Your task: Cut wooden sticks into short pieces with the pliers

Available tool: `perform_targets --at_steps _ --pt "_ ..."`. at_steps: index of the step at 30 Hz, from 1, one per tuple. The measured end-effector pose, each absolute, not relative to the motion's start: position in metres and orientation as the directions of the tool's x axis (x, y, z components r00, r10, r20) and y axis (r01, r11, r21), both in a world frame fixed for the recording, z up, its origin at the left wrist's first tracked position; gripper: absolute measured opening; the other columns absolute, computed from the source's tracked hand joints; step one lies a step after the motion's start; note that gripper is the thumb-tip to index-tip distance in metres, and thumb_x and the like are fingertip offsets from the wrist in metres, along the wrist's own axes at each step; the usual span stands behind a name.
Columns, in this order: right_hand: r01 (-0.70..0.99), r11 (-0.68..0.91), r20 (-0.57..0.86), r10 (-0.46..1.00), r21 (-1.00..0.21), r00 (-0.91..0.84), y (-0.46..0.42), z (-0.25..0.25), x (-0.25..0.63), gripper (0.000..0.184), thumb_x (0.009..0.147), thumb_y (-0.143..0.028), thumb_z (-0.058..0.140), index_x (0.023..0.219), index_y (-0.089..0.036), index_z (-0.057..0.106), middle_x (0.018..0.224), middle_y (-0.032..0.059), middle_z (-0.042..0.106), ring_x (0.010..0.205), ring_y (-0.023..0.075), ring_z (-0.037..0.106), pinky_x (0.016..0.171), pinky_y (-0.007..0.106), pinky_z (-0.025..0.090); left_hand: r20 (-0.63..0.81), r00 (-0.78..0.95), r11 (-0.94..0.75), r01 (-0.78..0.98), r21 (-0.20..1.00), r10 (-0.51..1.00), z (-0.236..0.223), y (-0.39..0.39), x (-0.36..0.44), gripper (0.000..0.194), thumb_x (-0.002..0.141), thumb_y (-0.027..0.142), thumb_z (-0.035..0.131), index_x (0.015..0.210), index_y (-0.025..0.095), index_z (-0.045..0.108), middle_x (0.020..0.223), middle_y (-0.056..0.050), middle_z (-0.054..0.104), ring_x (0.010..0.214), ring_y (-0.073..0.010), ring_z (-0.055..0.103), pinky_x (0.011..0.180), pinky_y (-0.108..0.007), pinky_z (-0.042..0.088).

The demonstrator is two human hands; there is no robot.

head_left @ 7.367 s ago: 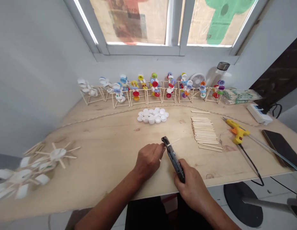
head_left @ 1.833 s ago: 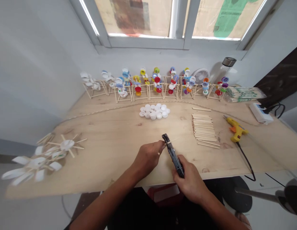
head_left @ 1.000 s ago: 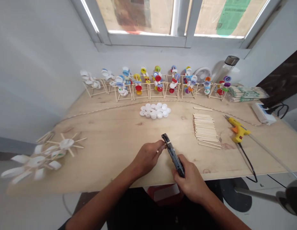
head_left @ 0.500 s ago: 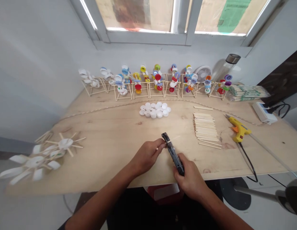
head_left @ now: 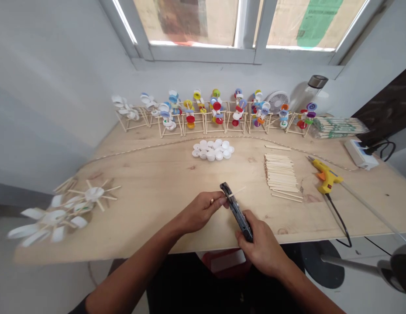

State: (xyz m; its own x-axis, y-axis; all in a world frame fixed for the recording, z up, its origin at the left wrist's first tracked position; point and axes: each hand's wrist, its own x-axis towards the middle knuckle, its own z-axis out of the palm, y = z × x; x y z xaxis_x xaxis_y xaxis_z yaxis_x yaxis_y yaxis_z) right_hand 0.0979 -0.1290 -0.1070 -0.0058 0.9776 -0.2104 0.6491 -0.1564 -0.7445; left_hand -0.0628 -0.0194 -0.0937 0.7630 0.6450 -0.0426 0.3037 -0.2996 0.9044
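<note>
My left hand (head_left: 203, 211) is closed in a pinch around a thin wooden stick (head_left: 238, 191). One end of that stick pokes out by the fingers, while the pale far part crosses the tool's head and points right. My right hand (head_left: 260, 240) grips a long dark grey hand tool (head_left: 237, 211), which looks like a cutter or pliers; its exact kind is unclear. The tool's head is beside my left fingertips, and its lower end disappears into my right palm. Between head and stick, the contact is too small to make out.
White bottle caps (head_left: 211, 150) sit beyond my hands. To the right lie a stack of cut sticks (head_left: 280, 174) and a yellow glue gun (head_left: 327, 175). Stick-and-cap wheels (head_left: 94, 194) rest at left. Small frames with coloured caps (head_left: 216, 115) line the back, behind a cord (head_left: 140, 148).
Both hands keep their hold on the stick and the tool, close together. The stick shows more clearly across the tool's head now. The view has shifted slightly.
</note>
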Motion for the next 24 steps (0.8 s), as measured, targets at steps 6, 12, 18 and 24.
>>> perform_targets --at_steps 6,12,18,24 --pt "0.668 -0.139 -0.185 0.983 -0.731 0.001 -0.127 -0.117 0.098 0.012 0.073 -0.015 0.046 0.083 -0.021 0.045 0.061 -0.0040 0.048 0.055 0.0132 0.047 0.054 0.022 0.032 -0.145 0.788 -0.158 0.293 0.943 0.598 -0.092 -0.014 -0.063 0.035 0.088 0.038 0.030 0.076 0.014 0.053 0.048 0.008 0.030 0.042 -0.0064 0.027 0.042 -0.017 0.026" --pt "0.655 -0.153 -0.178 0.984 -0.740 0.028 -0.122 -0.123 0.099 0.008 0.074 -0.015 0.046 0.080 -0.020 0.045 0.060 -0.0036 0.049 0.055 0.0131 0.048 0.053 0.022 0.033 0.098 0.669 -0.548 0.507 0.665 0.737 -0.104 -0.025 -0.055 0.025 0.088 0.027 0.031 0.080 0.016 0.053 0.062 0.001 0.054 0.056 -0.0109 0.050 0.053 -0.021 0.035" --pt "0.609 -0.178 -0.197 0.980 -0.773 0.037 -0.125 -0.117 0.099 0.011 0.075 -0.018 0.047 0.085 -0.021 0.048 0.066 -0.0024 0.054 0.060 0.0142 0.050 0.057 0.023 0.035 0.392 0.629 -0.739 0.608 0.290 0.671 -0.118 -0.037 -0.052 0.027 0.089 0.020 0.030 0.072 0.016 0.051 0.052 0.001 0.050 0.047 -0.0113 0.045 0.047 -0.022 0.029" --pt "0.604 -0.183 -0.216 0.976 -0.776 0.019 -0.129 -0.109 0.098 0.013 0.074 -0.020 0.049 0.087 -0.020 0.049 0.066 -0.0030 0.052 0.060 0.0141 0.049 0.057 0.023 0.035 0.224 0.664 -0.665 0.542 0.513 0.714 -0.109 -0.034 -0.056 0.024 0.089 0.023 0.030 0.078 0.016 0.050 0.054 0.002 0.050 0.050 -0.0112 0.049 0.050 -0.021 0.032"
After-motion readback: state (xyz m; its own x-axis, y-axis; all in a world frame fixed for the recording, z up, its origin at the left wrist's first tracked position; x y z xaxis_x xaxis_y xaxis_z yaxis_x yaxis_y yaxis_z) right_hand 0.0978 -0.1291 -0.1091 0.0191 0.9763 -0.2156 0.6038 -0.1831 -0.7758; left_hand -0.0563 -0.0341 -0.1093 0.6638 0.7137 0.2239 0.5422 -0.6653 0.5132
